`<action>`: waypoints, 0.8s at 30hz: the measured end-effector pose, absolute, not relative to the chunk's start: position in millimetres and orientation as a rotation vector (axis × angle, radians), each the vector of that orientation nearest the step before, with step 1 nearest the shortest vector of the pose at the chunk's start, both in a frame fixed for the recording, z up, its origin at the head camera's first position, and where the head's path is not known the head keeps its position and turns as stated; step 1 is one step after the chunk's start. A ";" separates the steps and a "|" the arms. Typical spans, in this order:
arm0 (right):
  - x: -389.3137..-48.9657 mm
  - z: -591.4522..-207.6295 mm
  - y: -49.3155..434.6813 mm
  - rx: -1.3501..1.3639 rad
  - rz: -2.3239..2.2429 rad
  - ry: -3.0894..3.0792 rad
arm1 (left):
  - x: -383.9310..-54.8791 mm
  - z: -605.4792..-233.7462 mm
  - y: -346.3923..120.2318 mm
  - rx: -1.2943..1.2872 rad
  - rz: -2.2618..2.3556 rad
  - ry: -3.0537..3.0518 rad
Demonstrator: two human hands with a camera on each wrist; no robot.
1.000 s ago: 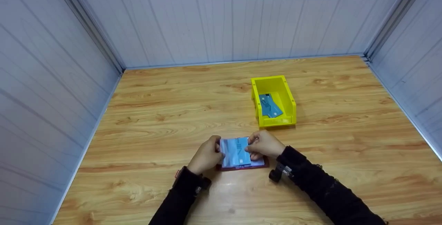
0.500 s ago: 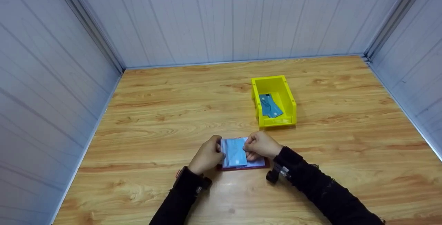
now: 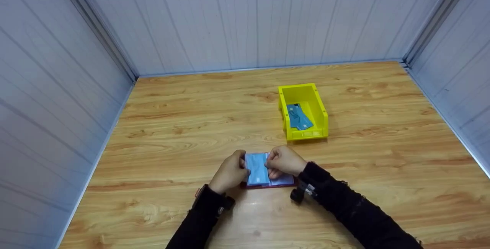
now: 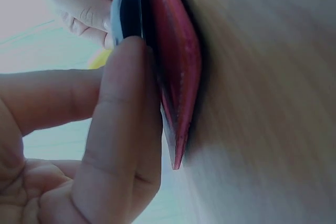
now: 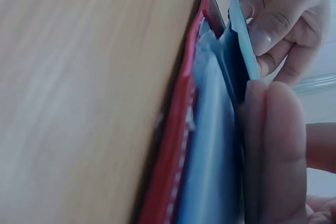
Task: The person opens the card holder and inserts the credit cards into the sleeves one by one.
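A red-covered card holder (image 5: 167,156) with clear plastic sleeves (image 3: 282,180) lies open on the table before me. Over its left side a blue card (image 3: 255,168) shows through a sleeve. My left hand (image 3: 229,171) grips the left edge of that sleeve between thumb and fingers, raised off the red cover (image 4: 181,66) in the left wrist view. At the card's right edge my right hand (image 3: 285,161) pinches it with thumb and fingertips. The right wrist view shows the card and sleeve (image 5: 242,40) standing away from the pages below, partly hidden behind the near fingers.
Beyond my right hand stands a yellow bin (image 3: 324,121), its low front side facing me. Several blue cards (image 3: 300,118) lie overlapping inside it. Pale panel walls (image 3: 245,19) close off the wooden table (image 3: 172,115) at the back and both sides.
My right hand has shifted left, and the blue card has slid left with it, deeper under the clear sleeve. The left hand has stayed in place at the sleeve's edge.
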State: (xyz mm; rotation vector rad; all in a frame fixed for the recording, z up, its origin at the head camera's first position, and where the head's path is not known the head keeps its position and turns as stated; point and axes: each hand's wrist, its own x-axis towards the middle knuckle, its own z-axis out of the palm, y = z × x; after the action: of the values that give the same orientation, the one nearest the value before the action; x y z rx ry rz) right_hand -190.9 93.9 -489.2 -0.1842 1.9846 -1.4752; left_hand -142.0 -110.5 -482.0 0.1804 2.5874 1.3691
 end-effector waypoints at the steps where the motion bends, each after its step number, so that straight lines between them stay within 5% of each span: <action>1: -191.1 -489.4 93.3 -0.185 -1.473 1.985 | -142.2 -482.1 -110.4 0.184 1.373 2.588; 24: -195.6 -483.1 91.8 -0.226 -1.392 2.027 | -143.9 -480.2 -109.3 0.175 1.351 2.620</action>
State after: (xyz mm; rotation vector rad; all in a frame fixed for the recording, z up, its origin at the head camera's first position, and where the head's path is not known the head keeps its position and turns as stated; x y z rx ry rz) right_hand -195.6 91.8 -483.1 -0.2258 2.0270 -1.3916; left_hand -143.9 -109.3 -480.2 0.1746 2.6202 1.3510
